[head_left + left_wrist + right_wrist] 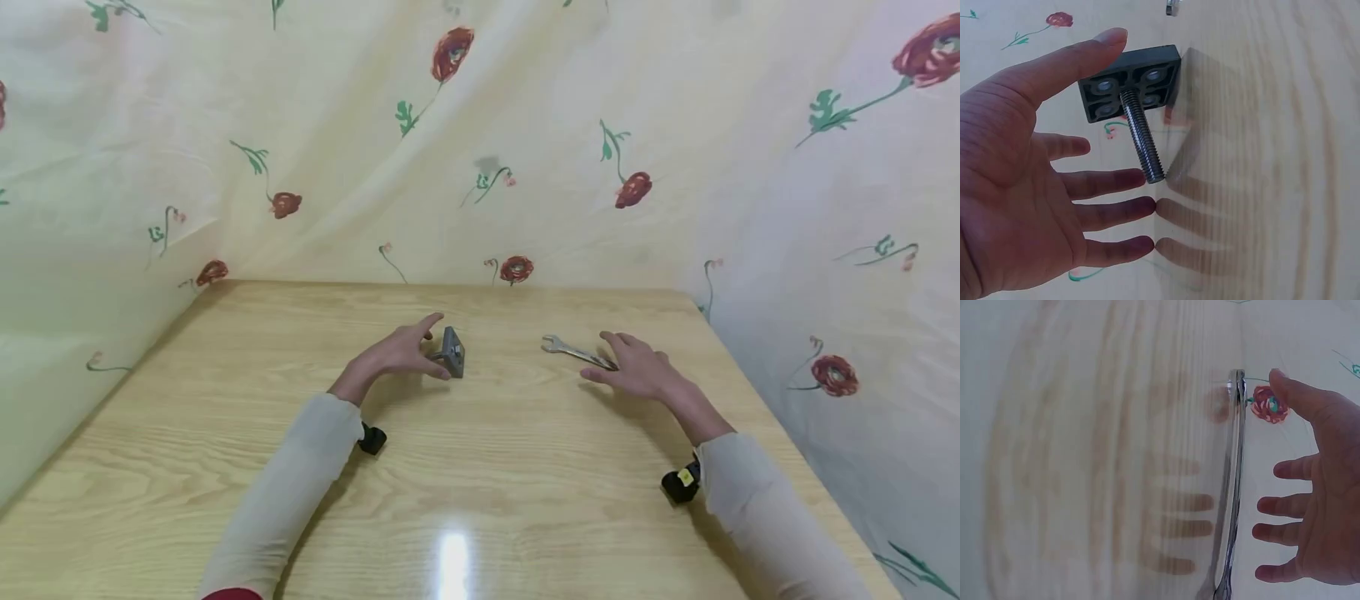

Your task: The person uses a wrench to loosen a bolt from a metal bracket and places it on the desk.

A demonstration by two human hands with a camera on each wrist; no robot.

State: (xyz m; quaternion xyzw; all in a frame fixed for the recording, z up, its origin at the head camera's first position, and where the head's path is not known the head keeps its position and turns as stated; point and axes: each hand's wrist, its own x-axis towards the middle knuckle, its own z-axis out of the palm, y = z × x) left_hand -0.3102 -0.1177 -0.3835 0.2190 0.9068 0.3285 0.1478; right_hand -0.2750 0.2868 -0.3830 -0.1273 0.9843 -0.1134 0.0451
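A dark grey square-plate levelling foot [453,352] lies on the table, its plate standing on edge. Its threaded rod [1142,140] points back toward the left palm. Around it my left hand [397,352] is spread, with straight fingers on the far side; the thumb overlaps the plate's edge in the left wrist view. To the right lies a shiny wrench [573,350], its open end pointing left. My right hand [636,368] hovers over the wrench's near end, hiding part of it. In the right wrist view, the fingers spread beside the wrench shaft [1235,469] without gripping it.
Both hands are over a light wood-grain table [480,450]. A flower-printed cloth [330,125] hangs behind it and along both sides. Black wrist cameras sit under the left cuff [372,439] and the right cuff [678,485].
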